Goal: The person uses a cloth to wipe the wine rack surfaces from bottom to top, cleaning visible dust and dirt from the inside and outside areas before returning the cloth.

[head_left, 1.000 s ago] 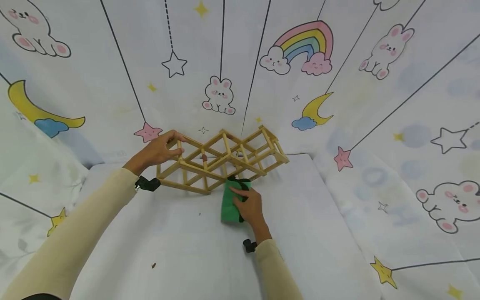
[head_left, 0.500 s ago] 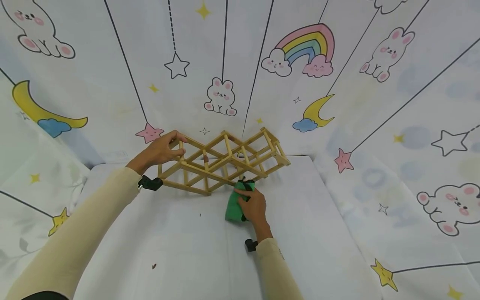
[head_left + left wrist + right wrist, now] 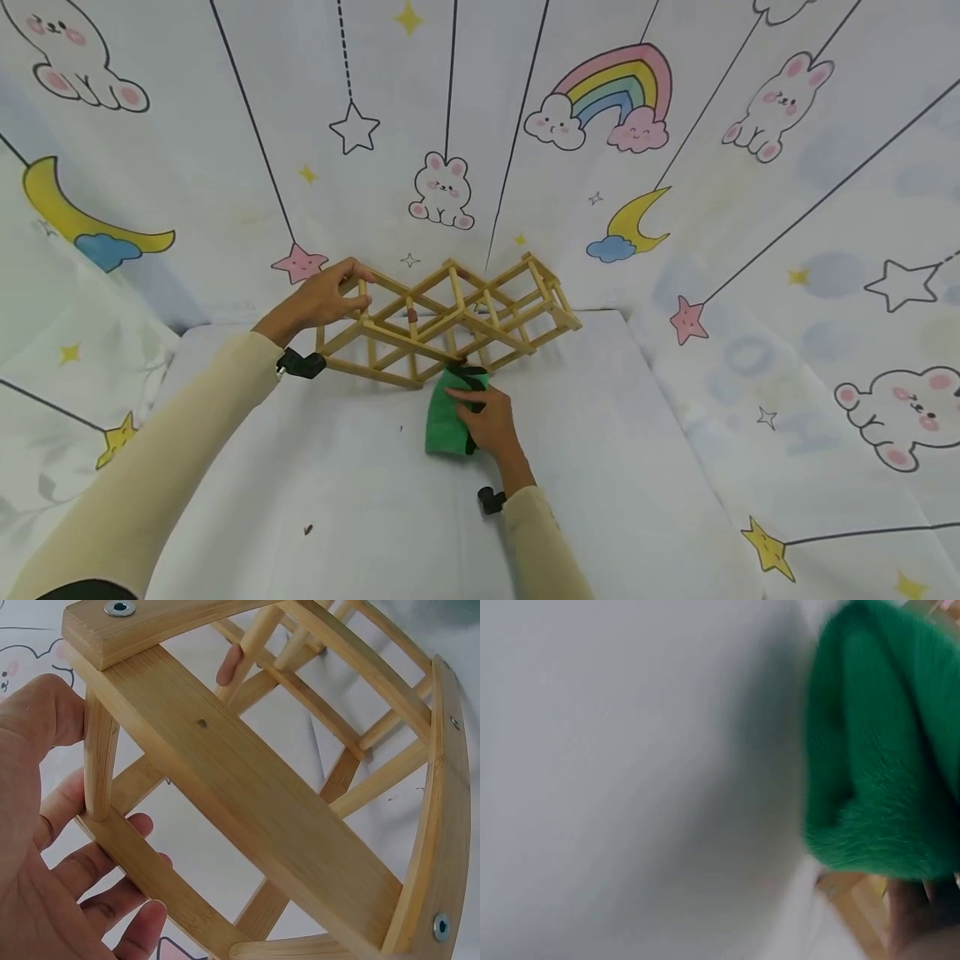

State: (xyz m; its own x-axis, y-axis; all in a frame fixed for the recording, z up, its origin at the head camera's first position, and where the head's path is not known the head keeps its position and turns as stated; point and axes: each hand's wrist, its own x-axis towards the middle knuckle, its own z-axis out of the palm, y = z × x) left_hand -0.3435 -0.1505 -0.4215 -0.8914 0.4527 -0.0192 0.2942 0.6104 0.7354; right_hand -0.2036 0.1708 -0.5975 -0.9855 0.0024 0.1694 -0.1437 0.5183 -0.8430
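A light wooden lattice rack (image 3: 371, 373) of slats and dowels stands at the table's back. At its left end my left hand (image 3: 322, 298) holds it. In the left wrist view, the fingers and thumb lie about a dowel (image 3: 99, 757) and slat beside the wide board (image 3: 247, 780). My right hand (image 3: 491, 421) grips a green fleecy cloth (image 3: 444, 421) with a dark edge, its upper end at the rack's lower front bar. The right wrist view shows the bunched cloth (image 3: 885, 765) large, hiding most of the hand.
Beneath everything is a white-covered table (image 3: 390, 517) with a small brown scrap (image 3: 307, 529) near the front. Behind and at the sides hangs a white cloth backdrop (image 3: 375, 200) printed with bunnies, stars and moons.
The right hand has moved the green cloth a little right, then back left and slightly nearer along the rack's front. The left hand and rack have stayed nearly still.
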